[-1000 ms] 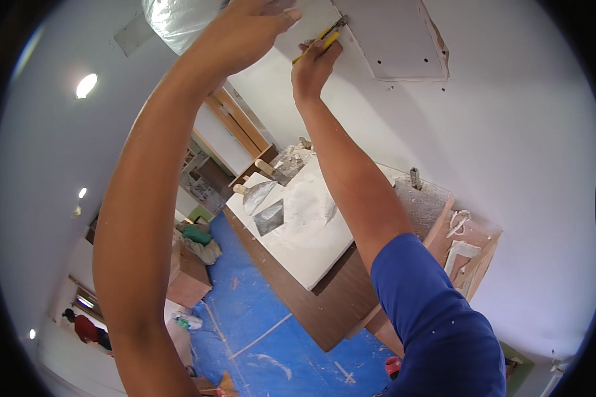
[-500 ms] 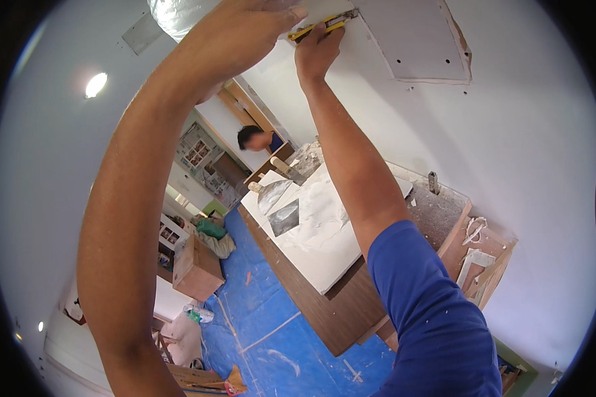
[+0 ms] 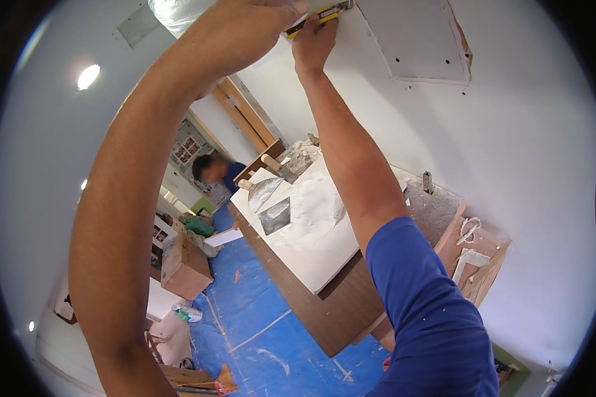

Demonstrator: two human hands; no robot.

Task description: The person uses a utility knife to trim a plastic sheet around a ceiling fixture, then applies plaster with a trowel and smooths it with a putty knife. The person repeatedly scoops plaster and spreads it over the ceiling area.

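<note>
My right hand (image 3: 313, 43) is raised high, gripping a yellow-and-black utility knife (image 3: 331, 13). The knife's tip is at the upper left corner of a cut, patched panel (image 3: 414, 36) in the white surface, which has rough edges and dark dots. My left hand (image 3: 258, 33) is up beside the knife at the top edge, close to the surface; its fingers are mostly hidden. Clear plastic sheeting (image 3: 172, 14) shows behind it.
Below are a wooden table (image 3: 285, 304) with a white board (image 3: 321, 264), plaster, trowels (image 3: 271, 218), and a wooden box (image 3: 473, 258). A co-worker (image 3: 228, 172) in dark blue bends behind the table. Boxes (image 3: 185, 268) and bags stand by the blue floor sheet (image 3: 258, 351).
Both arms and the knife have risen slightly in view. A co-worker has appeared behind the table and moved left and lower, and a white strip now shows below them.
</note>
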